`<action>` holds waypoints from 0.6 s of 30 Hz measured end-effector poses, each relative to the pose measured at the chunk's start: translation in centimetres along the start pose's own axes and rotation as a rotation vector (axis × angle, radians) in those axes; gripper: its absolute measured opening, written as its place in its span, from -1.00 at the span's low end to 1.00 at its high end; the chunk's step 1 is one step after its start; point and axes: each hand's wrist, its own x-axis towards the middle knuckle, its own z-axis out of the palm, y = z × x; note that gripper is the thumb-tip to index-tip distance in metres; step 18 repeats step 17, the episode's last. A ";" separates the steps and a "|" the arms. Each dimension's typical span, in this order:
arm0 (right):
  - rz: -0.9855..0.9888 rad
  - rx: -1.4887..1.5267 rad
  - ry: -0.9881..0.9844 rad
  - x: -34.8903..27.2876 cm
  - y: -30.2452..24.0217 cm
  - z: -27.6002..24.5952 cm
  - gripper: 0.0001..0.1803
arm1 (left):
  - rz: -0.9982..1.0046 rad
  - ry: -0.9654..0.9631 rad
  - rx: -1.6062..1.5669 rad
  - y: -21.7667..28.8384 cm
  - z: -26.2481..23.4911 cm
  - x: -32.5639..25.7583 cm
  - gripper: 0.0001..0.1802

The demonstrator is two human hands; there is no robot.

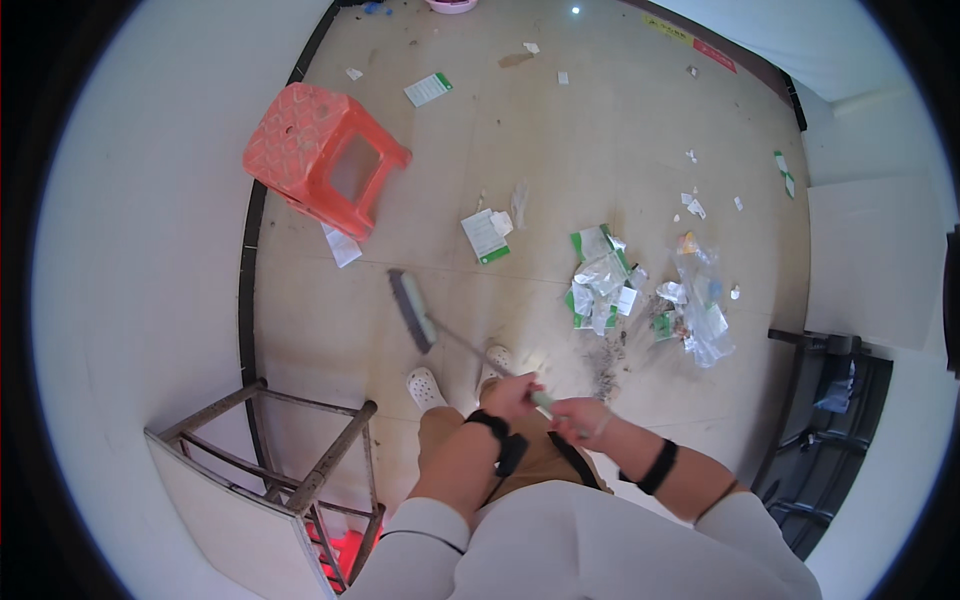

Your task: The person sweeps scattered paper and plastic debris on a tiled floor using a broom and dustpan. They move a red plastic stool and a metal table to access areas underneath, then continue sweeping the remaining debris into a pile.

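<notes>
Both my hands grip the handle of a broom (411, 310). My left hand (511, 397) is wrapped round the shaft lower down, and my right hand (582, 421) closes round it nearer its top end. The broom's grey-green head with dark bristles hangs out to the left, ahead of my white clogs; whether it touches the floor I cannot tell. To its right lies a pile of green-and-white papers and clear plastic (600, 280). Beside that is a crumpled clear plastic bag (707, 310) with scraps. Dark dust (606, 366) is spread just in front of the pile.
A red plastic stool (325, 155) lies tipped by the left wall, a paper sheet (342, 246) under it. Other papers (485, 236) are scattered beyond. A metal-framed stand (330, 460) is near left, a black rack (825, 430) near right. A pink basin (452, 5) sits far off.
</notes>
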 end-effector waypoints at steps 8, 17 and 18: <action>-0.232 0.202 0.094 -4.0 -2.4 -4.1 -0.81 | -0.069 -0.159 0.429 0.4 12.2 0.2 -0.86; -0.404 0.187 -0.042 -7.4 -0.7 -0.2 -0.66 | -0.023 -0.399 0.582 2.4 14.1 -4.4 -0.80; -0.404 0.187 -0.042 -7.4 -0.7 -0.2 -0.66 | -0.023 -0.399 0.582 2.4 14.1 -4.4 -0.80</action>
